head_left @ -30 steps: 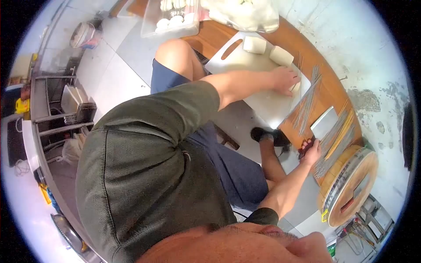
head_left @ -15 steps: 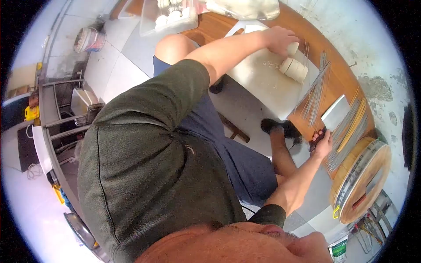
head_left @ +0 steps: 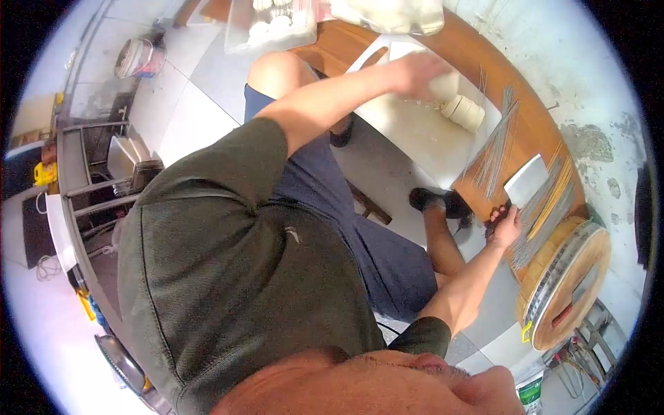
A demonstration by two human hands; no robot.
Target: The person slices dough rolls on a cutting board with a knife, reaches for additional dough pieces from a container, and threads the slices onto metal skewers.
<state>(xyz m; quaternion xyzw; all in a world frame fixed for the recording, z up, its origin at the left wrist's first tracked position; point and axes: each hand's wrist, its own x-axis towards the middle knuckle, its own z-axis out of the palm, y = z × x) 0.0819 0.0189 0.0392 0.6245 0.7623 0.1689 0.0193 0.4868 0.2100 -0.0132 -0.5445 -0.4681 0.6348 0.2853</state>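
Blurred by motion, my left hand is over the white board with its fingers at a pale, dough-like piece, which it seems to grip; the fingertips are smeared. Just beyond it, several thick round slices of the same pale stuff lie side by side in a row on the board. My right hand is closed around the dark handle of a cleaver. The broad blade lies flat over the table's edge area, beside the thin skewers.
Thin metal skewers lie beside the board, and yellowish sticks beyond the cleaver. A round wooden chopping block stands at the right. A clear tub with white round items and a filled plastic bag are at the top. Wall behind.
My left hand has moved left, away from the row of slices, and the pale piece has shifted with it. My right hand and the cleaver have barely moved.
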